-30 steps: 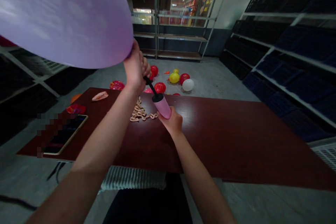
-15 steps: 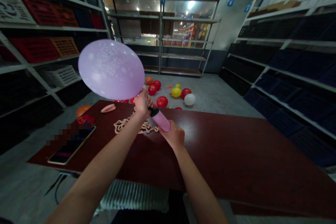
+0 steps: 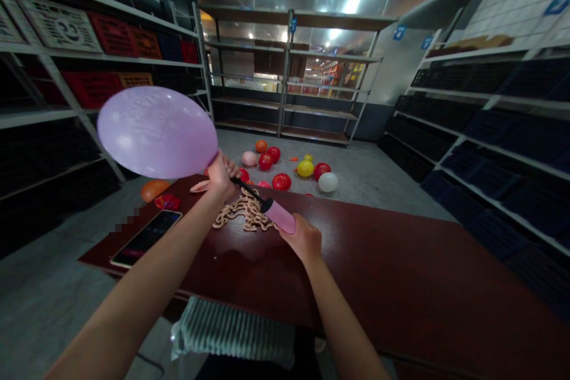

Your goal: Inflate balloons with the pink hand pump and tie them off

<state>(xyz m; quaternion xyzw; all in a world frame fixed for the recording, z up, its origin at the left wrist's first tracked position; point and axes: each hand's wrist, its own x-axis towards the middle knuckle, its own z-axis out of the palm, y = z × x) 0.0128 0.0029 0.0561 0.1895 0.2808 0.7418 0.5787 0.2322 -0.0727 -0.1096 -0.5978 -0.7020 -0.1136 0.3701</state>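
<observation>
Pink barrel (image 3: pixel 281 217) drawn back, rod (image 3: pixel 249 190) bared — purple balloon (image 3: pixel 155 132) up-left of left grip (image 3: pixel 221 179), base pinched; right grip (image 3: pixel 306 238) clasping barrel.

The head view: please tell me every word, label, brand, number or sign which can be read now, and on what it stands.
No text can be read with certainty.
Purple balloon: pale lettering, too blurred.
Red balloon nearest the table: printed marks, too small.
Blue signs at upper right: white marks, not legible.
Blue tag on the rear rack: too small.
</observation>
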